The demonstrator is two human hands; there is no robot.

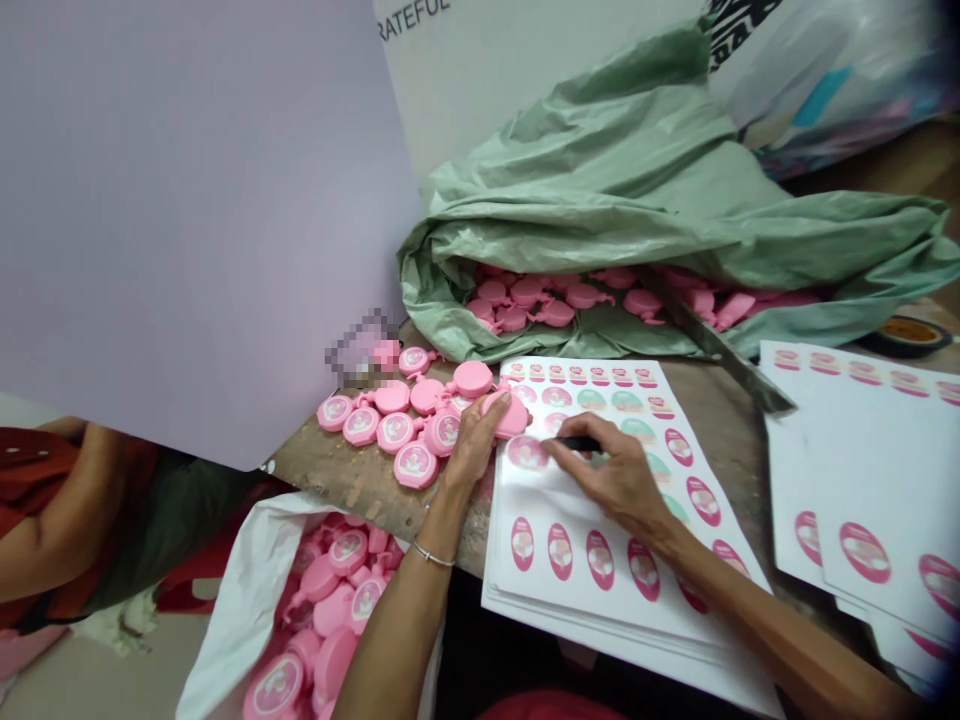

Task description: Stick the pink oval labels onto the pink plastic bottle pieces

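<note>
Two bare hands work above a brown, worn tabletop (731,440). The left hand (474,435) grasps a pink, rounded plastic case (510,416), held just beside the upper left part of a stack of white paper sticker sheets (570,605). The right hand (611,465) grips a short black object (579,443) over those sheets, its fingertips at the edge of a round pink sticker (529,453), just below the held case. Left of the left hand lie more pink plastic cases (395,432), several bearing round stickers. Below them, an open white sack (232,610) contains similar cases, as does a crumpled green plastic sack (600,200) behind. A long, flat metal strip (742,375) slants from the green sack's mouth.
</note>
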